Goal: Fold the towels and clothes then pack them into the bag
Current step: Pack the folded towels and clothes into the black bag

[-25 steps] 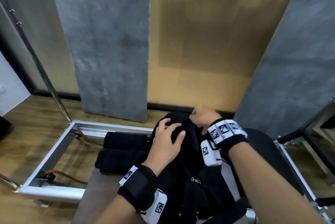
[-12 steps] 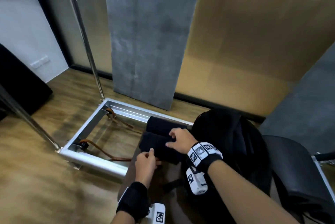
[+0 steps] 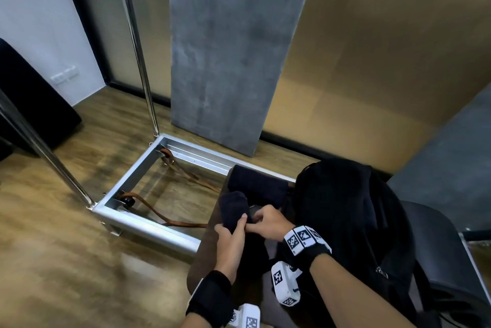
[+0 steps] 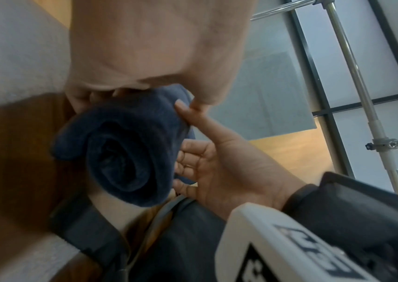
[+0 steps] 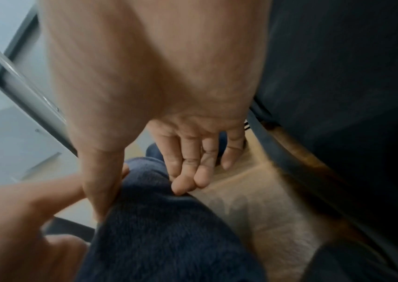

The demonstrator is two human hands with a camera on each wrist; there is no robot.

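A rolled dark-blue towel (image 3: pixel 233 208) is tipped up off the brown table (image 3: pixel 202 261), held by both hands. My left hand (image 3: pixel 235 224) grips its near side, thumb and fingers curled round the roll (image 4: pixel 125 152). From the right, my right hand (image 3: pixel 259 221) pinches the same roll (image 5: pixel 164 229) between thumb and fingers. A second rolled dark towel (image 3: pixel 257 184) lies just behind on the table. The black backpack (image 3: pixel 340 221) stands directly right of the hands; whether its top is unzipped cannot be seen.
A silver metal frame (image 3: pixel 148 221) with brown straps (image 3: pixel 170 218) lies on the wood floor left of the table. Chrome poles (image 3: pixel 138 48) rise from its corners. A grey panel (image 3: pixel 225 61) leans on the wall. A black chair (image 3: pixel 438 248) sits right of the backpack.
Both hands left the top of the backpack, went left to the rolled towels and took hold of the nearer roll, which is now tipped up. The view swung left.
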